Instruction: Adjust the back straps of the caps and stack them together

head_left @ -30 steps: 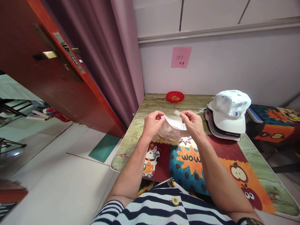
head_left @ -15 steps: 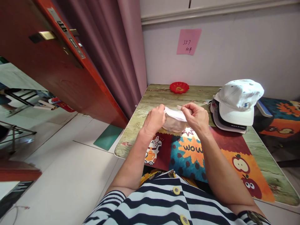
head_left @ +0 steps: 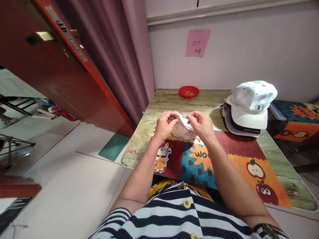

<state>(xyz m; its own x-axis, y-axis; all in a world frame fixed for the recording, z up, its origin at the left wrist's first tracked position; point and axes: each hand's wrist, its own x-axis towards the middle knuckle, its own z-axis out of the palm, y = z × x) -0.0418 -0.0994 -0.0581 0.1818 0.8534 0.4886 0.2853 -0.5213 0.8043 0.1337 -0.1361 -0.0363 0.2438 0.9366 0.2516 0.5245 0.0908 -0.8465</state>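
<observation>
A pale beige and white cap is between my hands just above the table, its crown hanging low and its white inner band showing. My left hand pinches the left end of the cap's strap between thumb and fingers. On the other side, my right hand pinches the right end near the white band. The two strap ends are close together; whether they are joined cannot be made out. A stack of caps, a white one on top, stands to the right of my right hand.
A wood-patterned table bears a colourful printed mat and, at the back, a red scalloped dish. A pink note is on the wall. An open brown door and a curtain stand left.
My hands have come closer together, bringing the strap ends nearer each other. The white band now bends more sharply. The view has shifted slightly.
</observation>
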